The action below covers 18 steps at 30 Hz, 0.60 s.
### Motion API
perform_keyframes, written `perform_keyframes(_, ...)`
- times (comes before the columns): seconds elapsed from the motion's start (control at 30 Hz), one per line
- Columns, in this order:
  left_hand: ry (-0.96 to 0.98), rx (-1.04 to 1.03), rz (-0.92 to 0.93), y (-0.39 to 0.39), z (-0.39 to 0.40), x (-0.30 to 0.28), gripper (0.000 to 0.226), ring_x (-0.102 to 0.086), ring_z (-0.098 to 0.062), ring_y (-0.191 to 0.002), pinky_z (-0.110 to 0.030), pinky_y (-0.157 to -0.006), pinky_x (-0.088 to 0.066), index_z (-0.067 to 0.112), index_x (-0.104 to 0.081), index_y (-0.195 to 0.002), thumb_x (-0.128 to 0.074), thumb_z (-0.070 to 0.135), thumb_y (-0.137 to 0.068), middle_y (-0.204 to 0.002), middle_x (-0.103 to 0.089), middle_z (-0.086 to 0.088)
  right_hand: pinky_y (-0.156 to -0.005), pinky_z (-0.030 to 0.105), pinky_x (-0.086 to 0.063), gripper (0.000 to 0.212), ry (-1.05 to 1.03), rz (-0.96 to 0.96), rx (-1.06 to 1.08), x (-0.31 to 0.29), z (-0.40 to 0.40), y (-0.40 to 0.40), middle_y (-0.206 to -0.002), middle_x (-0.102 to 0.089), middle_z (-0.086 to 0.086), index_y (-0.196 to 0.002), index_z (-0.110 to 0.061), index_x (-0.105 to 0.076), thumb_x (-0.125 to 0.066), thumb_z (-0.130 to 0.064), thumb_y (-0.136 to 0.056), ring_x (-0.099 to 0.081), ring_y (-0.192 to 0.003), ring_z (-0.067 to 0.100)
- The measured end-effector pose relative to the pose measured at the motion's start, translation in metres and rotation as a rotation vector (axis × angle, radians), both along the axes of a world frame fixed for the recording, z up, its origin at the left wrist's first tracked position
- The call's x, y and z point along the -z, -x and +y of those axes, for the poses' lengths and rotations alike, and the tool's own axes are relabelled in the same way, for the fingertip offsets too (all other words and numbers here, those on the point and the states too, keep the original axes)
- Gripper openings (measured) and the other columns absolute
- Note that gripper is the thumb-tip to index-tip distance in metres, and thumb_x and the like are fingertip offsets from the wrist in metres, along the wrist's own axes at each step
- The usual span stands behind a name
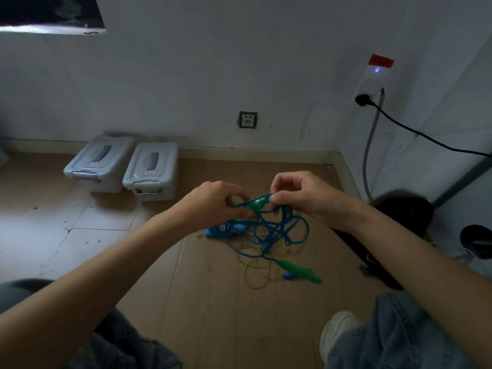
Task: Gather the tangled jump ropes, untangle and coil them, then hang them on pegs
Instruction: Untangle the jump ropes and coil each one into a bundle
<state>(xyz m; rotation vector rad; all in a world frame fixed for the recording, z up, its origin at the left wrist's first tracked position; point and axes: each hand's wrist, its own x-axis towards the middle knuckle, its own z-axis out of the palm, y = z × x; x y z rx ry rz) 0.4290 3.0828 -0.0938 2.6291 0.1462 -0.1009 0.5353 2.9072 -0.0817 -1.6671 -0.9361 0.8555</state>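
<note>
I see a dim room corner: white scuffed walls (239,62) meeting at the right of the frame, with a pale skirting board (266,155) along the bottom. The floor (207,302) is light wood-look panels, brighter at the left. Two grey lidded storage boxes (127,166) sit side by side against the wall, left of centre. A wall socket (247,119) is at centre; a plugged-in black cable (426,138) runs off right. A dark opening (48,12) fills the upper left.

Dim, bluish, soft wide-angle distortion.
</note>
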Motion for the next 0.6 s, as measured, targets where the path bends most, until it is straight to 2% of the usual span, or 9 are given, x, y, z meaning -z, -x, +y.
perform_keyframes(0.07,0.223,0.07,0.05,0.004,0.001,-0.003,0.012,-0.062,-0.005,-0.07,-0.017,-0.062,-0.049,0.041,-0.061,-0.092,-0.061,0.033,-0.084,-0.076,-0.059,0.014,-0.065,0.022,-0.049,0.006,-0.007,0.1,-0.053,-0.006,-0.004,-0.003,-0.072,-0.069,-0.001,-0.076,-0.014,-0.063,-0.069,-0.016,-0.077,-0.063,-0.068,0.009)
perform_keyframes(0.13,0.483,0.13,0.084,0.01,-0.001,-0.008,0.015,-0.062,0.001,-0.068,-0.012,-0.058,-0.047,0.037,-0.064,-0.092,-0.06,0.024,-0.086,-0.075,-0.066,0.012,-0.061,0.017,-0.05,0.008,-0.027,0.146,-0.09,-0.012,-0.007,-0.004,-0.075,-0.07,0.0,-0.079,-0.014,-0.066,-0.07,-0.018,-0.073,-0.064,-0.068,0.008)
perform_keyframes(0.23,0.688,0.109,0.146,0.016,-0.003,-0.012,0.016,-0.061,0.002,-0.063,-0.01,-0.056,-0.045,0.029,-0.069,-0.09,-0.06,0.037,-0.08,-0.072,-0.069,0.012,-0.056,0.014,-0.047,0.013,-0.002,-0.059,-0.03,-0.015,-0.008,-0.006,-0.077,-0.072,0.002,-0.085,-0.012,-0.067,-0.073,-0.01,-0.074,-0.063,-0.064,0.006)
perform_keyframes(0.3,0.734,0.101,0.18,0.017,-0.001,-0.013,0.02,-0.058,0.002,-0.059,-0.009,-0.054,-0.044,0.027,-0.07,-0.084,-0.06,0.042,-0.075,-0.067,-0.067,0.011,-0.062,0.015,-0.05,0.02,0.046,-0.189,-0.035,-0.014,-0.008,-0.004,-0.081,-0.072,0.001,-0.09,-0.015,-0.065,-0.073,-0.005,-0.075,-0.066,-0.069,0.008)
perform_keyframes(0.37,0.722,0.086,0.201,0.015,0.002,-0.011,0.017,-0.059,-0.001,-0.062,-0.011,-0.057,-0.045,0.025,-0.07,-0.08,-0.066,0.038,-0.07,-0.067,-0.066,0.009,-0.07,0.019,-0.053,0.024,0.082,-0.272,-0.069,-0.012,-0.007,0.001,-0.084,-0.071,0.001,-0.09,-0.02,-0.063,-0.073,-0.004,-0.075,-0.068,-0.075,0.009)
perform_keyframes(0.5,0.714,0.001,0.222,0.011,0.006,-0.008,0.031,-0.066,-0.008,-0.072,-0.015,-0.062,-0.049,0.012,-0.068,-0.088,-0.073,0.032,-0.065,-0.074,-0.069,0.004,-0.056,0.013,-0.049,0.023,-0.004,-0.434,-0.025,-0.013,-0.005,0.01,-0.082,-0.068,-0.001,-0.084,-0.025,-0.06,-0.071,-0.006,-0.078,-0.066,-0.06,0.004)
perform_keyframes(0.6,0.729,-0.006,0.265,0.011,0.006,-0.008,0.03,-0.066,-0.004,-0.07,-0.012,-0.059,-0.048,0.016,-0.068,-0.086,-0.071,0.035,-0.064,-0.073,-0.07,0.007,-0.053,0.013,-0.047,0.012,-0.051,-0.71,-0.041,-0.015,-0.004,0.012,-0.077,-0.067,-0.005,-0.085,-0.016,-0.07,-0.072,-0.008,-0.078,-0.062,-0.055,0.001)
